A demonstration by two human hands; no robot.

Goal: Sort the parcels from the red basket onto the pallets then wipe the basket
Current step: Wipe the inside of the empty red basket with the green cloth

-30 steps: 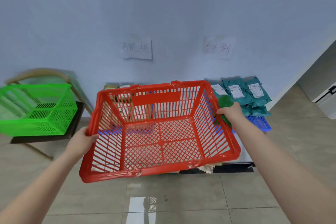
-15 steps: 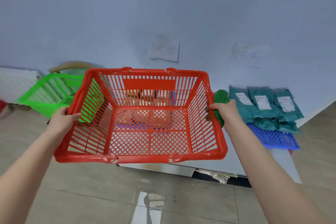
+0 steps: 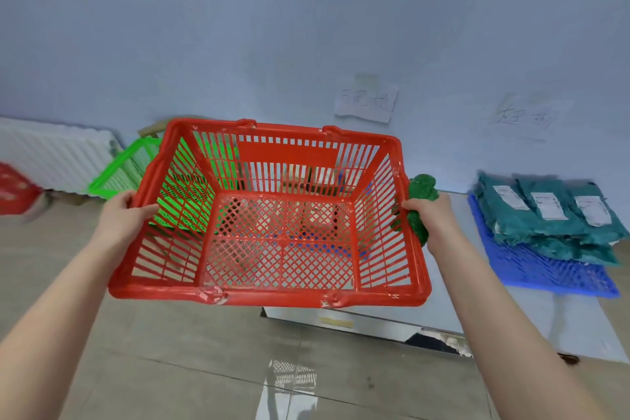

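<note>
Nothing reads surely: a paper sheet and a fainter sheet on the wall carry blurred handwritten characters, and white labels on the teal parcels atop the blue pallet show print too small.

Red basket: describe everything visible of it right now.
The red basket is rectangular plastic, with slatted walls, a lattice bottom and a solid panel on its far wall. It is empty, its rim scuffed whitish. It is held in the air, open top tilted toward the person. The left hand grips its left rim; the right hand grips the right rim together with a green cloth.
</note>
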